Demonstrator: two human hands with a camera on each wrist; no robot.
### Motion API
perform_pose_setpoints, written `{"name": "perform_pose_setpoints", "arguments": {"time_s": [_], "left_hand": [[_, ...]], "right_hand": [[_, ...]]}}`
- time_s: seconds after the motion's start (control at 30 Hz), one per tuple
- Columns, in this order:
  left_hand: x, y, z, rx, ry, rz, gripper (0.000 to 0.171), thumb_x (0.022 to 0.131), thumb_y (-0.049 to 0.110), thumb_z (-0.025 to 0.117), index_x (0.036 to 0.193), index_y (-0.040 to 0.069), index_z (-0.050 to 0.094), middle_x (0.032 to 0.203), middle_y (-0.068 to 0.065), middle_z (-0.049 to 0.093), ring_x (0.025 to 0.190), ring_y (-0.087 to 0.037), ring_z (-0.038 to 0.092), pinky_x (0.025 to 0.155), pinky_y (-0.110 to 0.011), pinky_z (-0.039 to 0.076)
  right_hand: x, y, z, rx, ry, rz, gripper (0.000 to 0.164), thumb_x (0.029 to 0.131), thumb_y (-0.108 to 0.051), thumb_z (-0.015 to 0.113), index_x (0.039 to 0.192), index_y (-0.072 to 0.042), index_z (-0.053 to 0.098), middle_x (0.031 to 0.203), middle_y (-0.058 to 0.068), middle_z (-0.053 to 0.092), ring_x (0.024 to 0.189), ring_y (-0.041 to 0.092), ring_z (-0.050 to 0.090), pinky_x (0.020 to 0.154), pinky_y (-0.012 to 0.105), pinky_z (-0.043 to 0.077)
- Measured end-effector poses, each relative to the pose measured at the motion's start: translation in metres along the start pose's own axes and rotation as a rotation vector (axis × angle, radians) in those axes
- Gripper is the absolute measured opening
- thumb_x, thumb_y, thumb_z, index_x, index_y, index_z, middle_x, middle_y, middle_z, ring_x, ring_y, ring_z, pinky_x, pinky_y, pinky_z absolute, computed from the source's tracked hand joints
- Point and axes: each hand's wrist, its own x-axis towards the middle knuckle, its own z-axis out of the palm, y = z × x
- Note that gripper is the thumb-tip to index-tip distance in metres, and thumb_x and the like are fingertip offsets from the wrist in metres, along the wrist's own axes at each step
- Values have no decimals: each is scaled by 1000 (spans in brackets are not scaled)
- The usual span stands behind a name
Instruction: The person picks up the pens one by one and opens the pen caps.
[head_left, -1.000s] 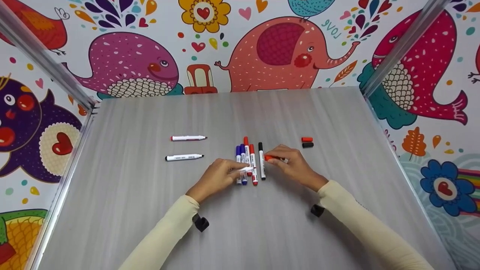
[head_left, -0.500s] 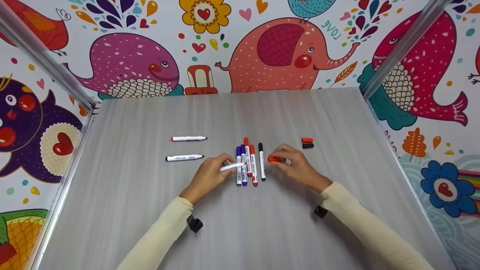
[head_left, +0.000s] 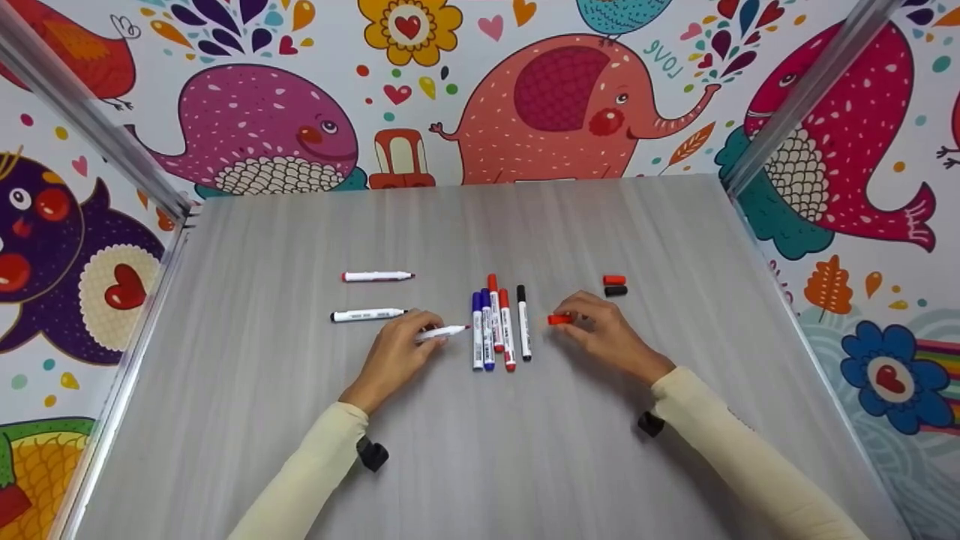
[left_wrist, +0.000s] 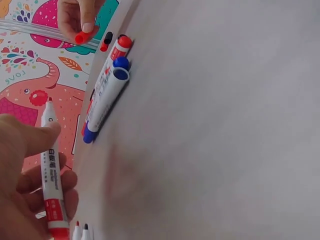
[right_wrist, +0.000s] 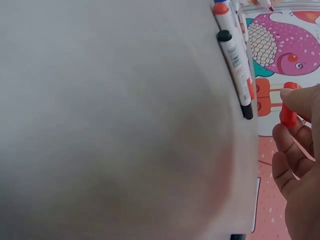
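Observation:
My left hand (head_left: 394,352) holds an uncapped red whiteboard marker (left_wrist: 51,170) between thumb and fingers, its bare red tip pointing right in the head view. My right hand (head_left: 611,337) pinches a red marker cap (right_wrist: 288,106), apart from that marker. Between the hands lies a row of capped markers: two blue ones, of which one is the blue marker (head_left: 477,330), two red ones including the red marker (head_left: 506,330), and a black marker (head_left: 523,324). Just beyond my left hand is an uncapped black marker (head_left: 366,316), and farther back an uncapped red marker (head_left: 377,277).
A loose red cap (head_left: 614,280) and a black cap (head_left: 615,291) lie side by side beyond my right hand. Patterned walls with metal corner rails (head_left: 810,97) enclose the grey table (head_left: 465,450) at the back and sides.
My left hand has drawn left with the uncapped red marker, off the row of markers. My right hand has shifted slightly right with the red cap, so the two are farther apart.

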Motion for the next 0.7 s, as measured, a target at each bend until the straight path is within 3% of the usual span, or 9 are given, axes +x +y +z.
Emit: {"name": "perform_pose_setpoints", "arguments": {"time_s": [0.33,0.7], "left_hand": [[-13,-20,-9,70,96,48,19,91,5,89,107,7,80,102,-5,75,95,-23,71,87,-47,58],[-21,-42,-16,154,182,85,21,88,1,91,104,4,80,103,-10,75,100,-30,72,89,-51,57]], "right_hand": [[-12,13,-7,5,19,53,28,90,9,86,110,-10,83,108,0,75,101,22,70,94,18,54],[-22,28,-14,-25,136,-12,30,83,16,87,104,-4,83,106,15,75,100,38,69,90,20,54]]}}
